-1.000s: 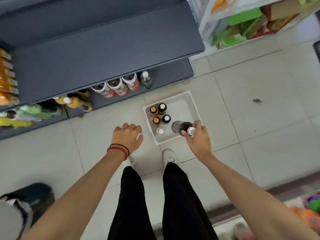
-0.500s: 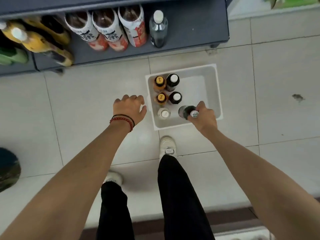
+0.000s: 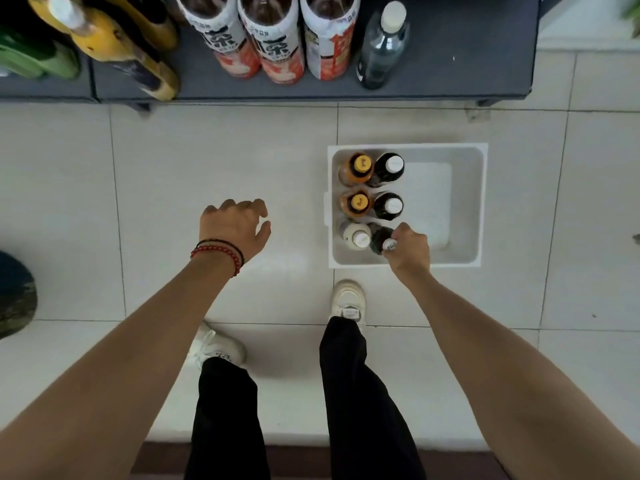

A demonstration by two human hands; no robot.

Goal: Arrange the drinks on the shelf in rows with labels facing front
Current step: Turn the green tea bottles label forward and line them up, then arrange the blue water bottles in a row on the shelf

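A white bin (image 3: 464, 202) stands on the tiled floor with several upright bottles in its left half: two orange-capped ones (image 3: 358, 166), two dark ones with white caps (image 3: 390, 167) and a pale one (image 3: 356, 235). My right hand (image 3: 408, 251) grips the neck of a dark white-capped bottle (image 3: 379, 239) at the bin's near edge. My left hand (image 3: 235, 225) hovers over the floor left of the bin, fingers loosely curled, holding nothing. On the dark bottom shelf (image 3: 467, 64) stand three red-and-white labelled bottles (image 3: 277, 39) and a dark bottle (image 3: 382, 46).
Yellow bottles (image 3: 114, 46) and green ones (image 3: 34, 57) lie on the shelf at the left. My white shoes (image 3: 348, 299) stand just before the bin. A dark round object (image 3: 14, 296) sits at the left edge.
The view has dropped lower and closer to the bin and bottom shelf. My right hand has stayed on the dark bottle, which now stands beside the pale bottle in the bin.
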